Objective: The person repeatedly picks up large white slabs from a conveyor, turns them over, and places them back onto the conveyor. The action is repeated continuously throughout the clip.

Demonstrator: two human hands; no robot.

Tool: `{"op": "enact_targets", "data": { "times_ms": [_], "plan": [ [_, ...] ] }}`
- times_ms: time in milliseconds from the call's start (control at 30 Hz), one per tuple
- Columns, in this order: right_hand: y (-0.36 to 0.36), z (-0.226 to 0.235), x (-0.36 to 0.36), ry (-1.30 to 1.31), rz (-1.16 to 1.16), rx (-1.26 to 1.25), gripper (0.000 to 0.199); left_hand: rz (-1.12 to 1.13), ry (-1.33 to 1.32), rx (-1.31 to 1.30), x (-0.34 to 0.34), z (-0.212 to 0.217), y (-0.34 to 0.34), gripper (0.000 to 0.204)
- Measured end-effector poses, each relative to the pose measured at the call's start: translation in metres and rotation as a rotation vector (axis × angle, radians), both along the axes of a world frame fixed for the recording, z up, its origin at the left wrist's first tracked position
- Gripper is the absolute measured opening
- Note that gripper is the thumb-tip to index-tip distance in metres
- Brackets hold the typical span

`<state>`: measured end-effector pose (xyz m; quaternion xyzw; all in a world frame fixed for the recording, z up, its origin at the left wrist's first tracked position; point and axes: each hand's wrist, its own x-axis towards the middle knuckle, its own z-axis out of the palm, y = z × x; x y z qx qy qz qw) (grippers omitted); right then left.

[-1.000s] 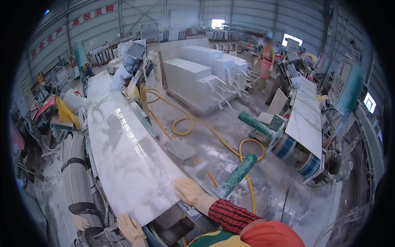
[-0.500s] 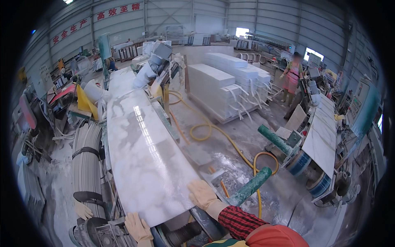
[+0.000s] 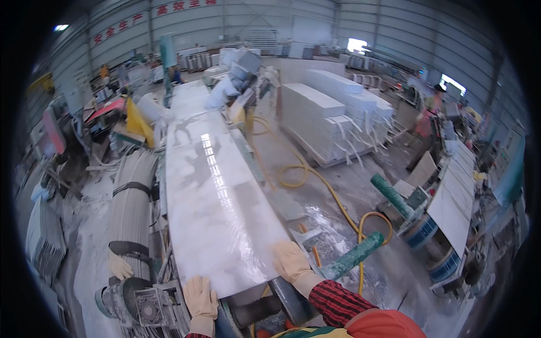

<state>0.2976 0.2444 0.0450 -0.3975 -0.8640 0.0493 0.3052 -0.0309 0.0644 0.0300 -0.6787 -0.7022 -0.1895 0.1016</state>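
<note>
1. We have a green cylinder (image 3: 355,256) on our right and a grey bundle (image 3: 129,217) left of the white slab (image 3: 217,231).
2. Ahead, its near corners meet our left hand (image 3: 201,298) and right hand (image 3: 293,262), fingers extended.

Left hand (image 3: 201,298) and right hand (image 3: 290,261): covered by pale cream gloves (image 3: 306,280). Sleeves (image 3: 339,304): red-and-black checked. Orange-red fabric (image 3: 387,325) worn over upper right arm; yellow-and-green garment (image 3: 309,333) worn on torso.

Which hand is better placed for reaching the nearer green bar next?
Likely the right hand: it's on the slab, near that green bar; the left hand is at the slab's left corner, farther away.
</note>
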Motion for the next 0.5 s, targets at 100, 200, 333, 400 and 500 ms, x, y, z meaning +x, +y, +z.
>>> {"op": "enact_targets", "data": {
  "times_ms": [100, 200, 333, 400, 500],
  "plan": [
    [0.001, -0.007, 0.001, -0.013, 0.005, 0.016, 0.041, -0.005, -0.019, 0.023, 0.003, 0.012, 0.0, 0.052],
    [0.001, -0.014, 0.004, -0.027, -0.007, 0.042, 0.045, -0.002, -0.069, 0.001, 0.005, 0.018, -0.002, 0.049],
    [-0.005, -0.004, 0.002, -0.059, 0.005, -0.028, 0.043, 0.02, -0.028, 0.044, 0.002, 0.006, -0.006, 0.049],
    [-0.005, -0.007, 0.003, -0.059, 0.004, -0.012, 0.043, 0.016, -0.004, 0.058, 0.0, 0.003, -0.008, 0.049],
    [-0.006, -0.008, 0.005, -0.02, 0.009, 0.049, 0.041, 0.007, -0.021, 0.063, 0.004, 0.006, -0.008, 0.049]
  ]
}}
